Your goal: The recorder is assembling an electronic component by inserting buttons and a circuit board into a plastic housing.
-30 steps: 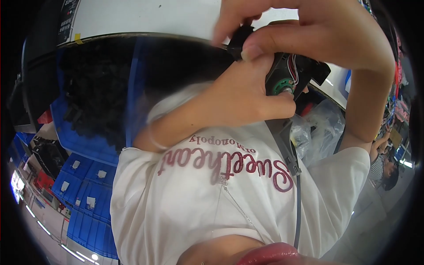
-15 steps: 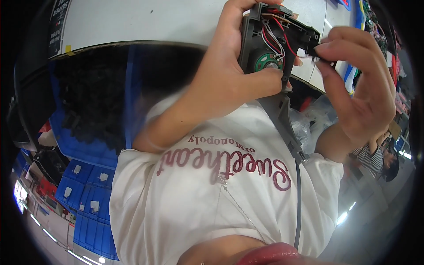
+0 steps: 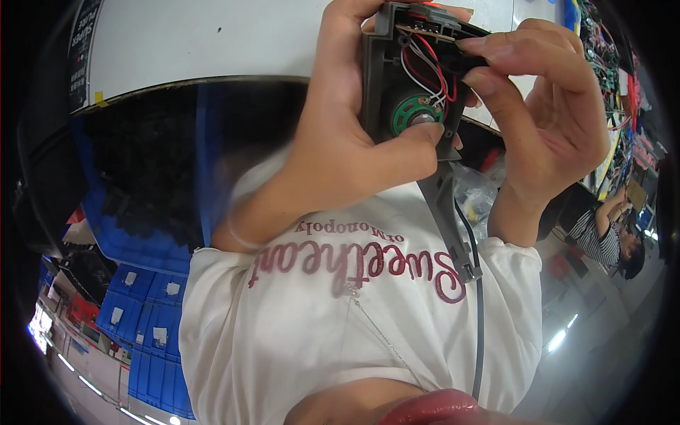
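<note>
A dark grey plastic housing (image 3: 380, 92) is held up at the table's edge by my left hand (image 3: 340, 142). Its thumb presses on the centre of a round green speaker (image 3: 404, 119) inside, while its fingers wrap behind the housing. Red and white wires (image 3: 445, 83) loop from the speaker toward a board edge at the top. Between thumb and forefinger, my right hand (image 3: 545, 106) pinches a small black part (image 3: 460, 62) over the housing's right side; the fingertips partly hide it. A grey arm-like piece (image 3: 440, 202) hangs below the housing, with a black cable (image 3: 479, 319) running down from it.
The white table (image 3: 212, 39) lies beyond my hands. To the left, a blue bin (image 3: 207, 142) holds black parts (image 3: 142, 170), with blue boxes (image 3: 152, 319) stacked nearby. A clear plastic bag (image 3: 473, 188) is behind the hanging piece. At right are tangled wires (image 3: 609, 49) and another person (image 3: 595, 237).
My right hand has brought the small black part left and up, from beside the housing to over its right side. The housing and my left hand have shifted slightly left.
</note>
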Demonstrator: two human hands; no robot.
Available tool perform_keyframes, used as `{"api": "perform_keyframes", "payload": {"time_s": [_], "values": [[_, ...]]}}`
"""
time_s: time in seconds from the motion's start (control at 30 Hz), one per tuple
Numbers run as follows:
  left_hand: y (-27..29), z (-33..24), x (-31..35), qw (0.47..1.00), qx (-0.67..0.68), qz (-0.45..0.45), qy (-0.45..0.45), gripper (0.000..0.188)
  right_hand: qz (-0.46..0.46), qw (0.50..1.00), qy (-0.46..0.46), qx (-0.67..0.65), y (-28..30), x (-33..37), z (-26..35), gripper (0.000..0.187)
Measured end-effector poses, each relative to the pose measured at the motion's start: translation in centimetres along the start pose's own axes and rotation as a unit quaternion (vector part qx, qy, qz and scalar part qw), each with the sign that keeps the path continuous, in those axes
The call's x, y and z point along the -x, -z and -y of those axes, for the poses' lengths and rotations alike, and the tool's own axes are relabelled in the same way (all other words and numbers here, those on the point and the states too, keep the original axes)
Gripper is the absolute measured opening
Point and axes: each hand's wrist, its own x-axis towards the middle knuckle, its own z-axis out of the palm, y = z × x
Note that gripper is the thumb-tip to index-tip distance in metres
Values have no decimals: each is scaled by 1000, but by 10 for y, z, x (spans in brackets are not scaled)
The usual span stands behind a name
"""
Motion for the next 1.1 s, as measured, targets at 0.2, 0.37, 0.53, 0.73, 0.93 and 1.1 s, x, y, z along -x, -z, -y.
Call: {"api": "perform_keyframes", "payload": {"time_s": [0.2,0.37,0.53,0.73,0.93,1.1], "values": [[-6,8,-4,998,-27,16,-54,70,-46,984,-104,-138,4,-1,-2,24],[-1,8,-5,993,-54,21,-103,71,-27,983,-148,-108,4,-9,13,18],[1,13,-6,993,-15,25,-115,71,-26,982,-161,-97,2,-10,21,24],[3,8,3,999,44,29,-10,75,-53,964,-237,-108,-8,-26,51,24],[-7,-1,-4,999,28,6,28,81,3,994,-104,-29,3,-13,33,23],[-14,0,3,993,52,-96,51,83,-28,961,-264,-84,-3,-22,52,22]]}}
